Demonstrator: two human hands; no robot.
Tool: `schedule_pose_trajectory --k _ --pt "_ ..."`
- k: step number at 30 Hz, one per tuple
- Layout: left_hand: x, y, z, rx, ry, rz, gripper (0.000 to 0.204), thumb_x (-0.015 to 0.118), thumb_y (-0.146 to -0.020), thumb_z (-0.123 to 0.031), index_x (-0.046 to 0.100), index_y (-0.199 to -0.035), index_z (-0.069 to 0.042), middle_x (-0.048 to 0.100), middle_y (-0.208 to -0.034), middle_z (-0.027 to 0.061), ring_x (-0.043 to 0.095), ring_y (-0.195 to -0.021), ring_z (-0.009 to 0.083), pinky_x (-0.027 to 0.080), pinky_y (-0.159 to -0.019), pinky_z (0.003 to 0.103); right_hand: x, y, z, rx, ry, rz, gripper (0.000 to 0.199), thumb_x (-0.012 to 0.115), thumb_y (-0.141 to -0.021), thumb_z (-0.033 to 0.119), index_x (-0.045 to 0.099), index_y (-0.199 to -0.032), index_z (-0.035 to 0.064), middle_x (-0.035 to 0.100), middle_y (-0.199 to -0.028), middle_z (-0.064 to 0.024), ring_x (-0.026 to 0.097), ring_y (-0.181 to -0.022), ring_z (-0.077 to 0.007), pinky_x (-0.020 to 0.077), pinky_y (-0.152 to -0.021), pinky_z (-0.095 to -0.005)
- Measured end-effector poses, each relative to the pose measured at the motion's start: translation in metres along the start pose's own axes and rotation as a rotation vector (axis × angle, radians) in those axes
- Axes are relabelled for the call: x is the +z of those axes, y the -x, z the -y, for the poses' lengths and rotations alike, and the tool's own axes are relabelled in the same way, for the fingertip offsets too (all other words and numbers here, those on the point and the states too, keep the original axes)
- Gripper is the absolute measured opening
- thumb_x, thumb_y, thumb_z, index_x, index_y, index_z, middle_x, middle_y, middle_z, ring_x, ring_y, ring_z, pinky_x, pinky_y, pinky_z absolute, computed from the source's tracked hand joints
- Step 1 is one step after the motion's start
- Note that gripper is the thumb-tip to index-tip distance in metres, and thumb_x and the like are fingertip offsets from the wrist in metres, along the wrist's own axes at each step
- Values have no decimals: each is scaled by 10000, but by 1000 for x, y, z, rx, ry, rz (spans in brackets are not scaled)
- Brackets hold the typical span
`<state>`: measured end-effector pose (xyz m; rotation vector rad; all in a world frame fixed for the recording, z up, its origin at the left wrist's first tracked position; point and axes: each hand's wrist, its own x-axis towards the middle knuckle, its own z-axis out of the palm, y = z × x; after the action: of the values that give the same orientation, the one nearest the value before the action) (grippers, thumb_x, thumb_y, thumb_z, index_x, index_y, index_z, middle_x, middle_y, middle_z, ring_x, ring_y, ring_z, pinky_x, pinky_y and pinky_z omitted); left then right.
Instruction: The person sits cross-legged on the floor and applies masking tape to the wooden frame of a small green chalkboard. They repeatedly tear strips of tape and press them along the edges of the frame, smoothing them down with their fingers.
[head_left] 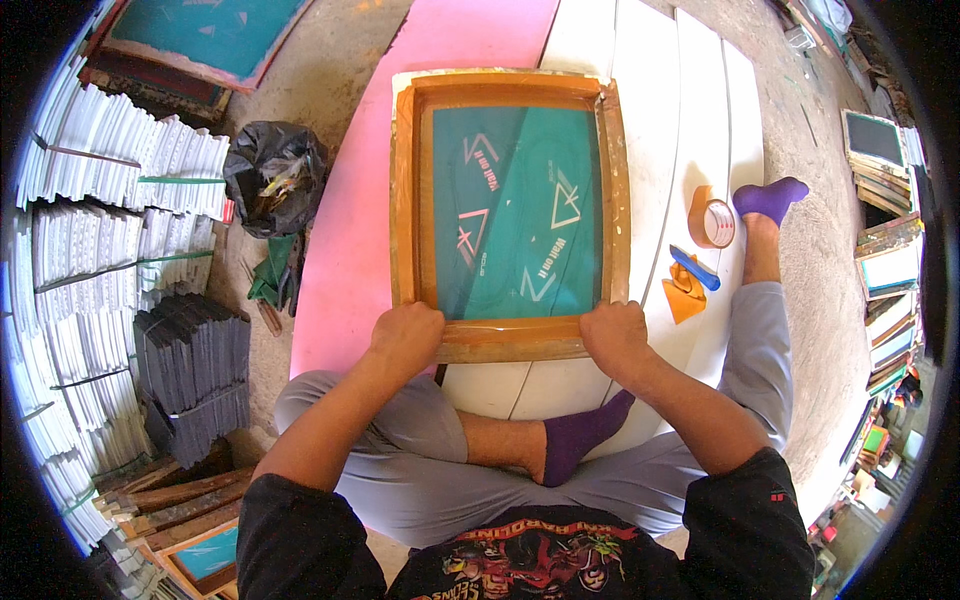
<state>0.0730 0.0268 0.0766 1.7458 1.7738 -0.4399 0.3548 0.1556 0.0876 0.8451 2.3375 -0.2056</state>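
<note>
A wooden screen printing frame [510, 341] with teal mesh [512, 215] lies in front of me over the pink and white boards. Pale triangles and lettering show in the mesh. At the frame's near left corner, my left hand [410, 330] is closed round the wood. My right hand [615, 340] grips the near right corner in the same way. The undersides of both grips are hidden. To the right of the frame lie a roll of brown tape [716, 224], a blue cutter knife [695, 268] and a crumpled orange-brown piece [685, 298].
White boards [650, 110] and a pink board [345, 250] form the surface beneath. My legs flank the near side. Bundled white stacks [90, 270], a dark bundle [195, 365] and a black bag [272, 170] stand left. More frames [890, 270] line the right.
</note>
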Motion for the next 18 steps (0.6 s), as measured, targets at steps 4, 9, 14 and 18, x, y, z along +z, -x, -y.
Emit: schedule_pose_trajectory --k 4,9,14,18 --pt "-3 1 0 14 6 8 109 686 -813 -70 775 -870 -42 754 -912 187 755 -894 339 622 -727 433 -4 0 1 -9 -8 9 131 660 -862 128 780 -837 84 719 -799 -140 741 -800 -305 530 -683 -452" --pt "-4 1 -2 7 -2 8 111 691 -812 -74 776 -879 -47 756 -922 180 755 -898 333 622 -734 429 -4 -2 -1 -7 2 30 132 658 -867 137 781 -837 100 728 -788 -127 747 -789 -300 540 -683 -448" --pt "-7 0 -5 -11 -15 21 116 688 -817 -75 779 -884 -48 758 -928 174 754 -904 327 622 -741 425 -6 -4 -2 -5 4 42 141 655 -872 138 784 -821 113 741 -770 -108 755 -790 -282 554 -678 -436" --pt "-2 -2 -6 -39 -20 18 117 680 -828 -84 781 -879 -53 761 -924 163 754 -911 321 620 -741 424 -10 -4 -2 -12 -2 36 140 657 -867 127 790 -825 113 749 -781 -103 756 -792 -280 554 -677 -434"
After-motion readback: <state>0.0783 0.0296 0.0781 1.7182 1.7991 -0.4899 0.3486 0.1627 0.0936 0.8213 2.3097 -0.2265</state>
